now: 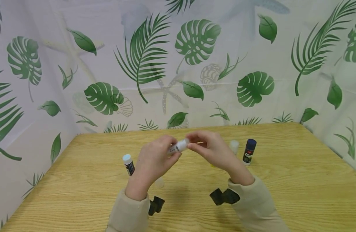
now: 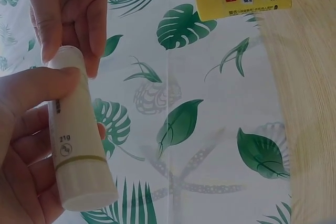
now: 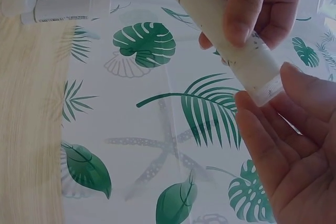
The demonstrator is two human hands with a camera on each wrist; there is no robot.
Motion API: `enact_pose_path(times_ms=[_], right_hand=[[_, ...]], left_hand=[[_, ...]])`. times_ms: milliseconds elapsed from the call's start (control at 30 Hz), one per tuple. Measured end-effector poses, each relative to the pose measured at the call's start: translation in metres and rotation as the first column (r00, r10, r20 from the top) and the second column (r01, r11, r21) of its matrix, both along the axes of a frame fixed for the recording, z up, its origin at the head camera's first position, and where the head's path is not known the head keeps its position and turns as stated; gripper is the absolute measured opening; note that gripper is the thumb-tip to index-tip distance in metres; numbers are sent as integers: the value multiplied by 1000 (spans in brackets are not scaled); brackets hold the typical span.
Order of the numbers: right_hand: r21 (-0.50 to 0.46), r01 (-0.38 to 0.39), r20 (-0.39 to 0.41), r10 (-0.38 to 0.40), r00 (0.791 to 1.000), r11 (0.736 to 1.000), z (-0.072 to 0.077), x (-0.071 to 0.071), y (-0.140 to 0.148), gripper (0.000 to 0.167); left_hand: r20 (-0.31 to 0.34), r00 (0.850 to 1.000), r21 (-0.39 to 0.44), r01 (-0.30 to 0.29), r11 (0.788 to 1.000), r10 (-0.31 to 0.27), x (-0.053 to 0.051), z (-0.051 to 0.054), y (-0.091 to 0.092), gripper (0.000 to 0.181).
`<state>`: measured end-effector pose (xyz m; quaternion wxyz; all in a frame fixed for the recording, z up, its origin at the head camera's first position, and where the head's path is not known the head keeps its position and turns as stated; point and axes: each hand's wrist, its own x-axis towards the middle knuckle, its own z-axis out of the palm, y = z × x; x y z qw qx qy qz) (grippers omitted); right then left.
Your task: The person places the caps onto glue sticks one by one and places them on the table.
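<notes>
A white glue stick (image 1: 180, 146) is held up above the table, tilted, with small dark print and "21g" on its side in the left wrist view. My left hand (image 1: 154, 158) grips it around the body, thumb laid along it. At its far, clear-looking end, my right hand (image 1: 211, 148) pinches with thumb and fingertips. The right wrist view has the same glue stick (image 3: 226, 38) slanting between the left hand (image 3: 257, 9) and the right hand (image 3: 299, 140).
Behind my left hand stands a dark-labelled glue stick (image 1: 128, 164) with a pale blue top. To the right are a navy-capped glue stick (image 1: 249, 152) and a whitish tube (image 1: 234, 146). A yellow glue stick (image 2: 244, 2) shows in the left wrist view. Leaf-patterned cloth (image 1: 166, 64) backs the wooden table (image 1: 297, 180).
</notes>
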<state>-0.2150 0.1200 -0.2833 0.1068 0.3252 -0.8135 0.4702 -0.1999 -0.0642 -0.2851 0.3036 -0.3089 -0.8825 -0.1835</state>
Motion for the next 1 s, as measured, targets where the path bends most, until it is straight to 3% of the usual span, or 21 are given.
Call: enact_pose_path(times_ms=[167, 333, 433, 633, 867, 1000], right_hand=[[-42, 16, -25, -17, 1000, 999, 0, 0, -1, 23], [-65, 48, -37, -50, 998, 997, 0, 0, -1, 25], [-77, 61, -31, -64, 997, 995, 0, 0, -1, 25], [-98, 68, -45, -73, 996, 993, 1, 1, -3, 23], [-95, 67, -65, -74, 995, 993, 3, 4, -3, 22], [-91, 71, -63, -77, 995, 993, 4, 6, -3, 22]], left_hand=[[34, 999, 116, 30, 993, -34, -1, -2, 2, 20], [106, 988, 230, 81, 970, -108, -2, -4, 4, 19], [169, 973, 288, 104, 952, -157, -2, -5, 5, 18], [285, 927, 384, 123, 915, -245, -3, -7, 7, 18], [351, 893, 415, 120, 902, -280, -4, -8, 10, 18], [371, 883, 421, 116, 900, -288, -3, -8, 11, 19]])
